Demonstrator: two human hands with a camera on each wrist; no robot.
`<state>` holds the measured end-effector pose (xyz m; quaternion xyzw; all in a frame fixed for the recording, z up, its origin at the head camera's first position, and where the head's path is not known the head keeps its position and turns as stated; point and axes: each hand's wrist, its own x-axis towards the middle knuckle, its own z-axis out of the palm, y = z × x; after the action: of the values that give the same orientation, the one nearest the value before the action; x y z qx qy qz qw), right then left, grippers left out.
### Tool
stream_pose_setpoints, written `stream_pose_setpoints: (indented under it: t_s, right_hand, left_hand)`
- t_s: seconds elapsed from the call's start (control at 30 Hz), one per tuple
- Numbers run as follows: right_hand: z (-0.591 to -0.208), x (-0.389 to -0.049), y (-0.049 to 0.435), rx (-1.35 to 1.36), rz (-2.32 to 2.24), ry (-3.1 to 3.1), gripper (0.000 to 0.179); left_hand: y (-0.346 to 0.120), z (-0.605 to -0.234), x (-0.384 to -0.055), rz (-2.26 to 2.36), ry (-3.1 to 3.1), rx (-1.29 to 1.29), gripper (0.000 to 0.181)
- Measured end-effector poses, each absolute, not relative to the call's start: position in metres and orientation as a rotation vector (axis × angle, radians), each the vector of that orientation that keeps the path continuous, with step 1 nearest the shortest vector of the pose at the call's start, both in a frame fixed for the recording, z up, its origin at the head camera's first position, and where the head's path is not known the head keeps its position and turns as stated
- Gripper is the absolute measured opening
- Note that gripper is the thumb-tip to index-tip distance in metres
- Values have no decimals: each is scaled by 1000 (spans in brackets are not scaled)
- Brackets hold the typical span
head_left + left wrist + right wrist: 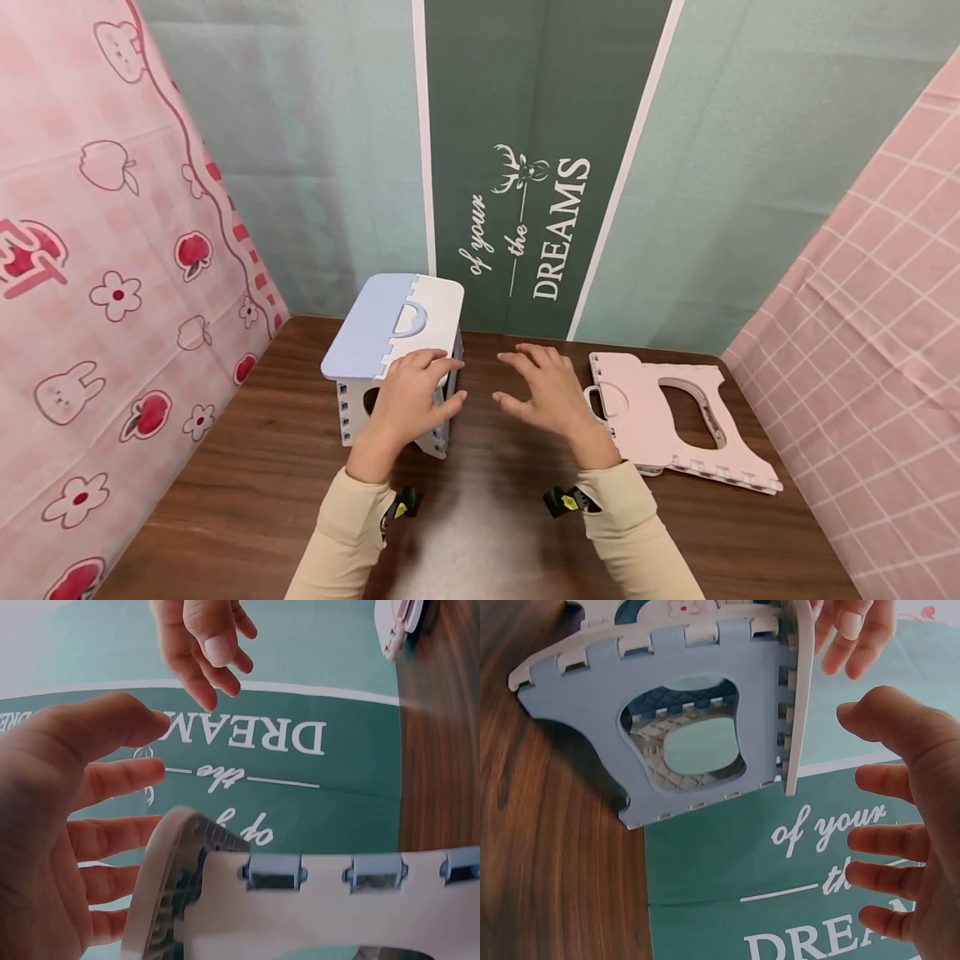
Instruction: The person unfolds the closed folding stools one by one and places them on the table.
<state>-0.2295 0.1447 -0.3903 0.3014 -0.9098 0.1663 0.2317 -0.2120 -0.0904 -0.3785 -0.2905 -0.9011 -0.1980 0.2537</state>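
A blue and white folding step stool (367,329) stands unfolded at the left of the table, its blue carry handle up on the seat. My left hand (408,396) is over the seat's near right edge, fingers spread and gently bent, holding nothing. In the left wrist view its fingers overlap the rim of the stool (322,907). Facing it across a gap, my right hand (551,392) hovers with fingers apart and nothing in them. Just right of that hand, a pink stool (645,417) lies folded flat. The right wrist view shows the standing stool's blue side (600,690) with its large opening.
The brown wooden table (480,533) runs up to a green cloth backdrop (525,100) with white lettering. A pink patterned curtain (112,208) hangs along the left side, and a pink checked one (885,292) along the right.
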Motion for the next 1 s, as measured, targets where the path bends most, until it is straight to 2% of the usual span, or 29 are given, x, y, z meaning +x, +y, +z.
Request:
stream_pose_setpoints:
  t_s: [1.0]
  right_hand:
    - [-410, -218, 208, 715, 391, -2554, 55]
  left_hand:
    - [-27, -416, -225, -369, -2315, -1015, 37]
